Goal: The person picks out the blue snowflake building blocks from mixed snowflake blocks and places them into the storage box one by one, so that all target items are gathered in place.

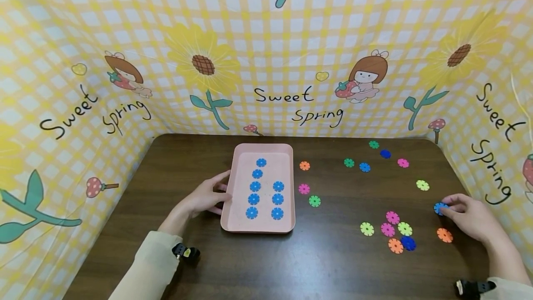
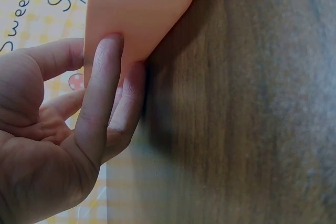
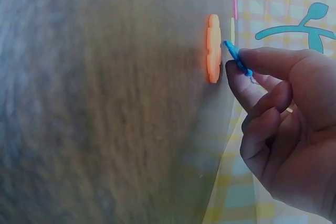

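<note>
A pink tray [image 1: 287, 226] lies on the table, with several blue notched discs [image 1: 255, 186] in two columns inside; the left column is longer. My left hand [image 1: 207, 195] holds the tray by its left side, fingers against the outer wall [image 2: 139, 17]. At the table's right, my right hand [image 1: 472, 216] pinches one blue notched disc [image 3: 237, 59] between thumb and forefinger, slightly above the surface. Just below that hand lies an orange disc [image 1: 444, 235], seen nearly edge-on in the right wrist view.
Loose discs lie right of the tray: a cluster with a dark blue disc [image 1: 408, 243], a pink disc [image 1: 304, 189] near the tray, a blue disc [image 1: 364, 167] farther back, and several others. Patterned cloth [image 1: 275, 59] walls the table's back and sides.
</note>
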The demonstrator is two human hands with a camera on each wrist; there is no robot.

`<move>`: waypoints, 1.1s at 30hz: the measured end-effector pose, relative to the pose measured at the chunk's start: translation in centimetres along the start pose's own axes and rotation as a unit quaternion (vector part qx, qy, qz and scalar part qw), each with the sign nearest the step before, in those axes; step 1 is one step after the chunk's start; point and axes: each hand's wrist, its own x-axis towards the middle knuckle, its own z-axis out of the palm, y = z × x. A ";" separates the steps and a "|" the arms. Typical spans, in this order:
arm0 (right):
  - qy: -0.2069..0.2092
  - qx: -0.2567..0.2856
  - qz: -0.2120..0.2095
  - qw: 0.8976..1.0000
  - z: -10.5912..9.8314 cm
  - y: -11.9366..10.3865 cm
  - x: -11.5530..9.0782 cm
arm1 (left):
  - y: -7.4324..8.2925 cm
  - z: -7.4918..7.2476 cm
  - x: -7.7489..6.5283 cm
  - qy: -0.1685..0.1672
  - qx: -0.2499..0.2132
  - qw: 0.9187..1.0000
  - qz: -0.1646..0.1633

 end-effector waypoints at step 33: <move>-0.002 0.066 -0.159 0.985 4.8 -14.3 2.9 | 0.0 0.0 0.0 -0.001 0.000 1.000 0.003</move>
